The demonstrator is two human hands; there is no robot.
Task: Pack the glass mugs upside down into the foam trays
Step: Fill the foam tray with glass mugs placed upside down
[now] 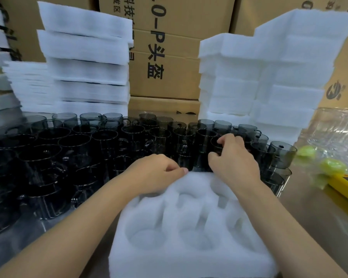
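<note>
The mug (204,163) you're after is in the front row of the dark glass pile, right past the far edge of the foam tray (189,259). It's standing rim up. Your right hand (235,161) is curled around it, fingers hooked over the rim and thumb on the near side of the glass.

Your left hand (157,173) sits at the tray's far rim with its fingers curled under. The thumb and a fingertip are pressed together on the foam edge, so it's pinching the tray. The tray lies flat on the surface (313,221) between your forearms, with six round pockets in two rows of three.

The rest of the mugs (78,149) fill the left and middle behind the tray. They're smoky grey, packed tight, rims up, and at least some are stacked two high.

Behind them a stack of white foam pieces (84,73) rises on the left and another foam stack (269,81) on the right. Brown cardboard boxes (169,57) with black printing sit between and behind the two stacks.

Off to the right, near the last mugs, there's crinkled clear plastic (333,129), a couple of blurry yellow-green blobs (331,167) I can't identify, and a yellow object (346,187) at the frame edge.
</note>
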